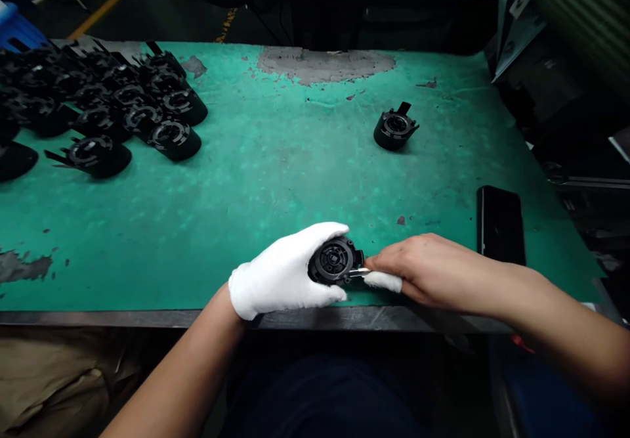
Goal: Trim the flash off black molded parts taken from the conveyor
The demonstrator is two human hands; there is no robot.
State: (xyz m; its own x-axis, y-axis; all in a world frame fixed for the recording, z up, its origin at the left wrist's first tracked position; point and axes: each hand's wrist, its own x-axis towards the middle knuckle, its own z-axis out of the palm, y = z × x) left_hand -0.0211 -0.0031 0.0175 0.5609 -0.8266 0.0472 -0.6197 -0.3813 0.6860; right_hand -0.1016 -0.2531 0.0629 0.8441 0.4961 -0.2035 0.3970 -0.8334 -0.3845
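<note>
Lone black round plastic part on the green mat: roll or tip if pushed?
The lone black round plastic part probably slides, not rolls: it sits flat on the green mat. Likely stiff, light moulding. Its tab might snag.

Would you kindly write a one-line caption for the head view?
Gloved left hand grips a round black part while the right hand holds a metal tool to its edge, over a green table.

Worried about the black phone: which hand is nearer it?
Right. The right hand lies just left of the phone; the gloved left hand, gripping a round part, farther left.
</note>
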